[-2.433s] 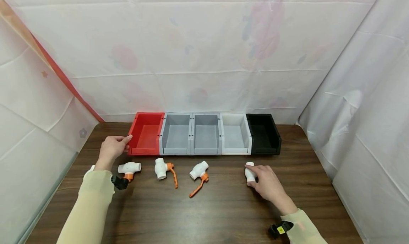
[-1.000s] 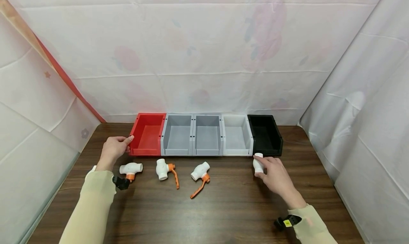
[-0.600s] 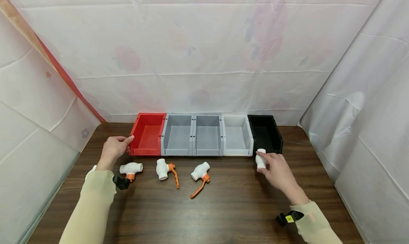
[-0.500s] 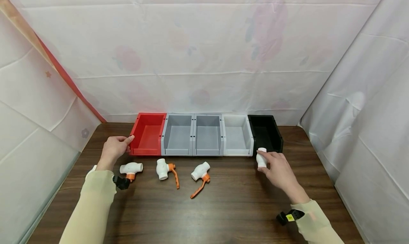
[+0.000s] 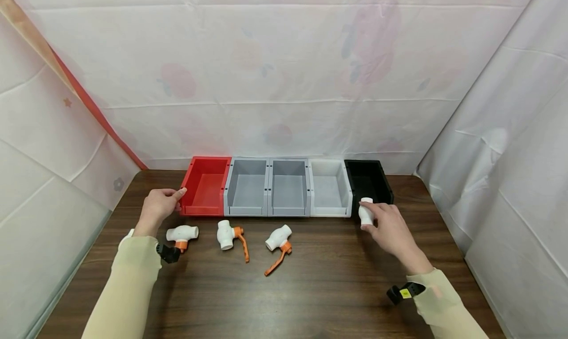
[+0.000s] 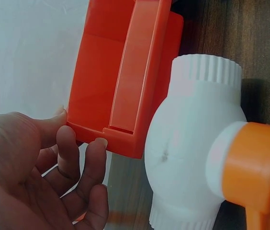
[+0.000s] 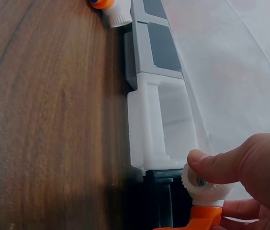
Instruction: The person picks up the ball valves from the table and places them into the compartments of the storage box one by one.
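R hand point(image 5: 391, 230) grips wht ribbed-end valve point(image 5: 366, 214) w/ orange hndl point(image 7: 206, 219); L hand point(image 5: 156, 208) pinches red bin point(image 5: 202, 210).

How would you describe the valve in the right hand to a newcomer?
On the wooden table, find the row of five bins, then the black bin at its right end. Near its front edge, the right hand pinches a white valve with an orange handle. The three other valves lie on the table; only this one is held.
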Available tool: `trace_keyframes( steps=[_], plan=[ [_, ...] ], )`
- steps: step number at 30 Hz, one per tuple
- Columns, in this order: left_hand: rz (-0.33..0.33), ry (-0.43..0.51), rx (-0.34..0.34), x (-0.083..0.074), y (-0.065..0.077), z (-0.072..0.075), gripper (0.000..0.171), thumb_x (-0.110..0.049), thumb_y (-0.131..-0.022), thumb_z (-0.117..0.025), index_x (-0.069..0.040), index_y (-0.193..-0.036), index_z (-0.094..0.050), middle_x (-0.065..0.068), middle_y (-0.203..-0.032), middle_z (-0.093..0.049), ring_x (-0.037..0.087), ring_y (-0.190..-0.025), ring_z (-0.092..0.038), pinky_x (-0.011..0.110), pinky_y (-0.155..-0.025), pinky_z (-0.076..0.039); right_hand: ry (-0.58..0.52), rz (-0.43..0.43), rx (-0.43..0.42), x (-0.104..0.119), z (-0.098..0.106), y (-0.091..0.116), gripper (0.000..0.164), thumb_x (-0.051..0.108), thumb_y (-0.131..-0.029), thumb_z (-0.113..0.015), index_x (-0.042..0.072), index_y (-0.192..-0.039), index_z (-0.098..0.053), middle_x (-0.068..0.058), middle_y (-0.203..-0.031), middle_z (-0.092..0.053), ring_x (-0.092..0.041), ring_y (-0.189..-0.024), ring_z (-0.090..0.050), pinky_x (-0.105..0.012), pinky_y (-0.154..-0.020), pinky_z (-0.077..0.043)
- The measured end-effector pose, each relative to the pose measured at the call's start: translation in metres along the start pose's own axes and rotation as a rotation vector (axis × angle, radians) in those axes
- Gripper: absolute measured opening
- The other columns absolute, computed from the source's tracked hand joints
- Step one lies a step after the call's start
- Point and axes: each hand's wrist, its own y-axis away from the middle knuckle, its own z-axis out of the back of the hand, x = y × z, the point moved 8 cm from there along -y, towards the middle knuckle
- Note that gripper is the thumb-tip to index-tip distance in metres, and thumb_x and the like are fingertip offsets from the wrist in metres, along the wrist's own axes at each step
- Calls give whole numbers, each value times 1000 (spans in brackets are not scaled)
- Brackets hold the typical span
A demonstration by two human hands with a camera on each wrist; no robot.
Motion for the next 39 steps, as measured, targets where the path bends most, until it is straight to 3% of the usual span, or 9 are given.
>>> trace_keyframes(
  steps=[14, 39],
  plan=[
    [-14, 5, -8, 0, 1, 0, 56, -49, -101, -50, 1, -124, -63, 13, -90, -64, 30, -90, -52, 38, -72, -44, 11, -10, 10, -7, 8, -21, 56, 14, -85, -80, 5, -136, -58, -27, -125, -58, -46, -115, -49, -59, -95, -40],
    [-18, 15, 0, 1, 0, -1, 57, -49, -101, -50, 1, -126, -62, 14, -93, -63, 30, -91, -52, 39, -73, -46, 23, -9, 32, -17, 14, -60, 57, 14, -88, -78, 7, -139, -54, -27, -127, -56, -47, -116, -46, -59, -96, -39]
  ],
)
